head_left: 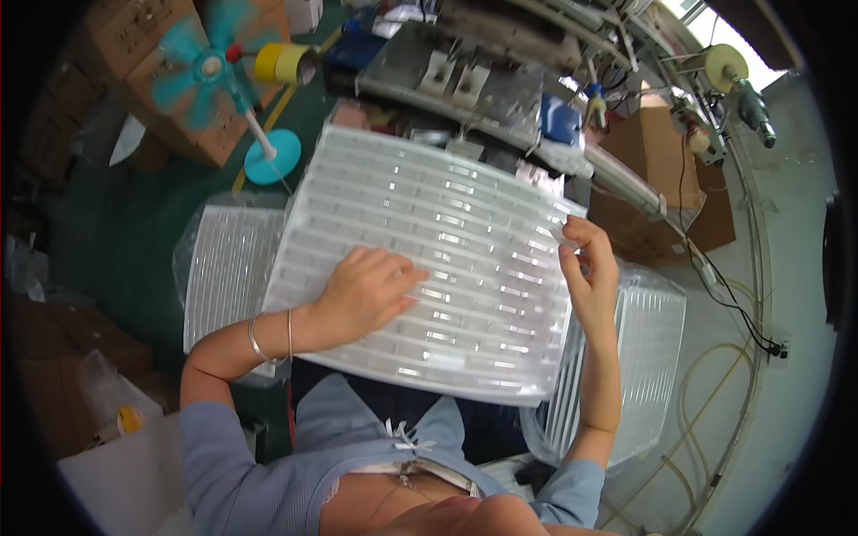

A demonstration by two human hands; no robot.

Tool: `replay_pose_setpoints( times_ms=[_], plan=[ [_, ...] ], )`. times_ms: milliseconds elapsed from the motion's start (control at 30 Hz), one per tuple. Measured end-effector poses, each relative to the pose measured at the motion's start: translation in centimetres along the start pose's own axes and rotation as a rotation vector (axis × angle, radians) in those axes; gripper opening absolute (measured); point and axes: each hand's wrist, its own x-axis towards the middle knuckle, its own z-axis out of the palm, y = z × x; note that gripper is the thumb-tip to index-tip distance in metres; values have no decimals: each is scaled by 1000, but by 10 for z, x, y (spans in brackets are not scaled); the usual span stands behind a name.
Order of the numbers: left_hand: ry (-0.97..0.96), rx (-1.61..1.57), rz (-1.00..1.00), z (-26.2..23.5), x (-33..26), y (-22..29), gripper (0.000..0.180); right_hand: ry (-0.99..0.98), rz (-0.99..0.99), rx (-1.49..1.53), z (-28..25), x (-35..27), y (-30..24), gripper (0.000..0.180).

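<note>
Across my lap lies a large white translucent panel (357,196) with parallel raised ribs and rows of small shiny clear pieces between them. My left hand (371,290) is over the panel's left-middle part, its fingers loosely bent and apart, with nothing visible in them. At the panel's right edge, my right hand (590,255) is raised with finger and thumb brought together. A small clear piece (560,231) shows at its fingertips; its exact kind is too small to make out.
Similar ribbed panels in plastic stand at left (234,277) and right (648,357). Beyond is a metal workbench (393,76) with tools. A turquoise fan (210,67) stands at far left near cardboard boxes (134,45). An open carton (643,152) and hanging cables (737,308) are at right.
</note>
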Motion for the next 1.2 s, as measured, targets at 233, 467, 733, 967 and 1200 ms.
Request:
replay_pose_setpoints(
  times_ms=[233, 467, 733, 967, 1200],
  plan=[
    [645, 285, -92, -1, 170, -73, 36, 135, 11, 98, 12, 48, 21, 27],
    [583, 463, 76, 8, 252, -96, 34, 304, -118, -12, 39, 128, 28, 24],
    [492, -40, 67, -28, 137, -64, 20, 365, -315, -521, 82, 198, 16, 15],
    [7, -463, -173, -15, 48, -17, 29, 304, -252, -381, 79, 209, 32, 26],
    [-109, -547, 40, 20, -9, 32, 34, 260, -138, -176, 31, 75, 23, 31]
  ],
)
